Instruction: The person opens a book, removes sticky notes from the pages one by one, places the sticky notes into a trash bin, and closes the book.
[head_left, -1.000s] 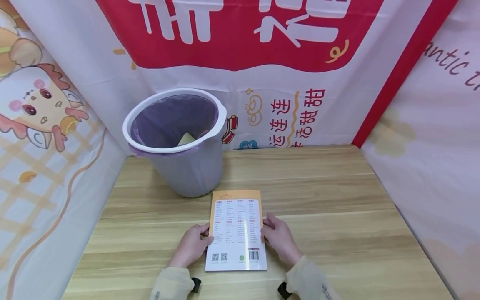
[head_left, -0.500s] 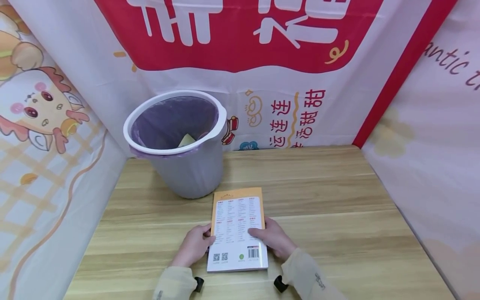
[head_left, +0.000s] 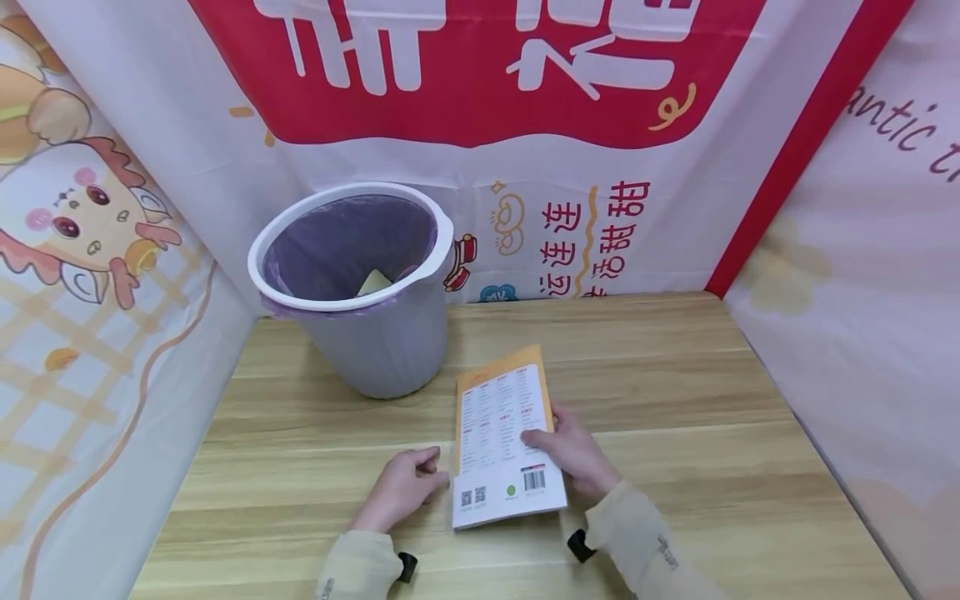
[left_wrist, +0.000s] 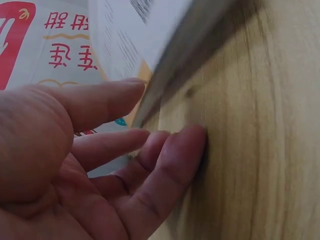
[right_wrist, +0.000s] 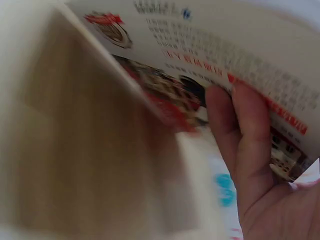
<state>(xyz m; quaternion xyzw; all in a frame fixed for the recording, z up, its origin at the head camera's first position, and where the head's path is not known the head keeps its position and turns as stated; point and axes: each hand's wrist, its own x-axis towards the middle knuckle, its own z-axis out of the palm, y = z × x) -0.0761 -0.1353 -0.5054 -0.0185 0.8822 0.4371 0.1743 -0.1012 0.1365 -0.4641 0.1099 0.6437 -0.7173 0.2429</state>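
Observation:
A thin paperback book point(head_left: 498, 450) with an orange top band, a white text panel, QR codes and a barcode is tilted, its right side raised. My right hand point(head_left: 573, 454) grips its right edge, thumb on the upper cover and fingers beneath. From the right wrist, the book's underside point(right_wrist: 250, 60) shows printed text and food pictures, with two of my fingers point(right_wrist: 252, 130) against it. My left hand point(head_left: 405, 492) lies just left of the book, holding nothing. In the left wrist view its thumb and loosely bent fingers are apart, close to the book's edge point(left_wrist: 167, 75).
Behind and to the left stands a grey trash bin point(head_left: 375, 350) with a white rim and a purple liner point(head_left: 330, 250); a pale yellow piece point(head_left: 375, 282) lies inside. Printed cloth walls point(head_left: 480, 158) border the wooden table point(head_left: 675, 467) at the back and both sides.
The right thumb has come over the cover. The book has moved right and slightly away, tilting and turning, while my left hand has let go of its left edge.

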